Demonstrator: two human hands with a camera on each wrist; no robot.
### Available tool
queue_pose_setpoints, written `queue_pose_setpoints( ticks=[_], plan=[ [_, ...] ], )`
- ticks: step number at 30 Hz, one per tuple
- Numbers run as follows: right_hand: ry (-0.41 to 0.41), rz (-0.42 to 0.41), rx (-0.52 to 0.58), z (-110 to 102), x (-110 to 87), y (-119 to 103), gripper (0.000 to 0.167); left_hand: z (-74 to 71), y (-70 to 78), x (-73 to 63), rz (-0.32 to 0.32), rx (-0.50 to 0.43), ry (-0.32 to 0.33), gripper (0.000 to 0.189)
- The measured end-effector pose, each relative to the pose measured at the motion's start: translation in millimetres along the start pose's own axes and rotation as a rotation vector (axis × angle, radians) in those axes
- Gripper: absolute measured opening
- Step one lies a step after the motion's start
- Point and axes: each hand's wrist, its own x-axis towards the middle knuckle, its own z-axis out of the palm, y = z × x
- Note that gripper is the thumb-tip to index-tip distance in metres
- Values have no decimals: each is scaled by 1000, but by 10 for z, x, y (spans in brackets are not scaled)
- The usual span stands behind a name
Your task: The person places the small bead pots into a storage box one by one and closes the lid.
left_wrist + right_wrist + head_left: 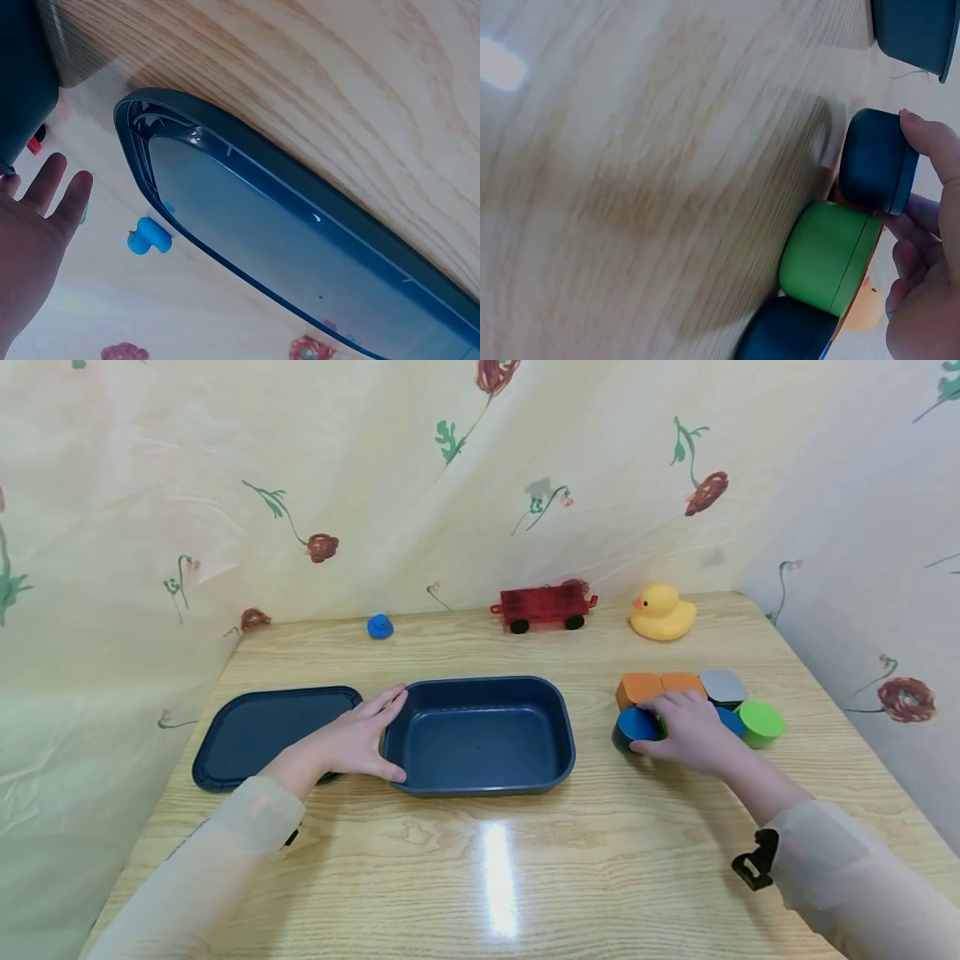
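My left hand [348, 739] spreads over the left end of an open dark blue box [480, 747], fingers at its far corner and thumb at the near one. Left of the box lies a dark blue lid [270, 735] with a raised rim, also seen close in the left wrist view. With thumb and fingers, my right hand [693, 731] pinches a small round blue container [877, 161] at its upper edge. Beside that one, in the right wrist view, are a green container [829, 255] and another blue container [787, 330], partly covered by my hand in the head view.
Behind the right hand stand orange containers [640, 689] and a grey-topped one [722, 687]; a light green container [761, 722] is at the right. Along the back are a small blue duck [380, 627], a red toy wagon [543, 607] and a yellow duck [662, 614], before a flowered curtain.
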Motion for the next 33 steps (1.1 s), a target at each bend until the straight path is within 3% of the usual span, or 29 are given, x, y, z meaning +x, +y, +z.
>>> queue_pose_setpoints(
  ticks=[10, 22, 33],
  plan=[
    [35, -29, 63, -128, 130, -145, 62, 26, -26, 24, 5, -34, 10, 120],
    [39, -69, 101, -241, 521, -593, 63, 19, -17, 1, -3, -42, 7, 120],
    [17, -85, 162, -219, 740, -903, 62, 15, -4, -4, -1, -45, 4, 119]
  ],
)
